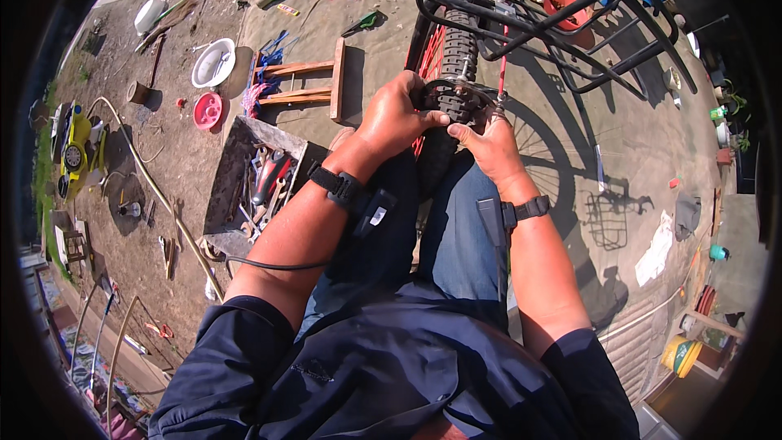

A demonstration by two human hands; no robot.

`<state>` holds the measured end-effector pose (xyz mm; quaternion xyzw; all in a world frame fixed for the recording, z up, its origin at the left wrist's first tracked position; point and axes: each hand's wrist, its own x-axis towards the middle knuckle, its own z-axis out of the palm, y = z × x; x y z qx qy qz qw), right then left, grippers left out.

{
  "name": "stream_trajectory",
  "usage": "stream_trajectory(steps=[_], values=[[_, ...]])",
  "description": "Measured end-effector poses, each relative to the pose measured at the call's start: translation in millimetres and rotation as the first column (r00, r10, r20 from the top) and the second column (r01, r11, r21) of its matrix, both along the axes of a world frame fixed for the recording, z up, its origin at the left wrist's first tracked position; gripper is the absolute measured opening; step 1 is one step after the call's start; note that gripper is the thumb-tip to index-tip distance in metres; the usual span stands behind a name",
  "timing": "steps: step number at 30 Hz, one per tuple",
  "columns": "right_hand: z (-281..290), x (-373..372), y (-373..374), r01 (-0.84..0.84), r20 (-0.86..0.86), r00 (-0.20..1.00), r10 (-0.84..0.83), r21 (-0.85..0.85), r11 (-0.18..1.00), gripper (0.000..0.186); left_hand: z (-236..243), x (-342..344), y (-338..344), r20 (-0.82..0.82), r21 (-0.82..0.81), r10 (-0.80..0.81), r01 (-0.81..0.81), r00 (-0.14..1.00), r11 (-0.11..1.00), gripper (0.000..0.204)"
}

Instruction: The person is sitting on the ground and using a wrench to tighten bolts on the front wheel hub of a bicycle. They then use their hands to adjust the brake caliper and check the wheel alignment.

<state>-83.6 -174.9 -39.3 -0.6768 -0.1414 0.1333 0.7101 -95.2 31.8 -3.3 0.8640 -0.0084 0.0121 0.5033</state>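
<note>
In front of my knees stands a bicycle wheel with a knobby black tyre [461, 33] and red spokes or rim parts. A dark curved brake caliper [446, 84] arches over the tyre, with a metal bolt above it. My left hand [397, 116] is closed around the caliper's left side, its thumb lying against the tyre. From the other side my right hand [490, 147] grips the caliper's right arm, thumb also near the tread. The fingertips of both hands are hidden beside the wheel. A red cable [504, 65] runs down to the right side of the caliper.
A black tubular rack [562, 57] juts out above the wheel. To my left are a metal toolbox [218, 200] with wrenches and a screwdriver, a wooden stool frame [336, 81], a white basin [213, 63] and a pink bowl [208, 111]. A red bowl [562, 2] sits beyond the rack.
</note>
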Motion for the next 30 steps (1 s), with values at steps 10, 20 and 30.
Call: stream_trajectory(steps=[10,20,30], values=[[3,2,0,-0.047,-0.027,0.999,0.047,0.001,0.999,0.051,12,-3,-7,-0.083,0.069,0.057,-0.051,0.995,0.996,0.049],[10,-8,5,0.019,-0.043,0.999,-0.017,0.040,0.999,0.052,6,-2,1,-0.062,-0.020,-0.020,0.019,0.998,1.000,0.051],[8,-12,4,0.165,0.099,0.984,-0.146,-0.213,0.963,0.043,12,2,0,-0.102,-0.022,-0.056,0.054,0.993,0.998,0.047]])
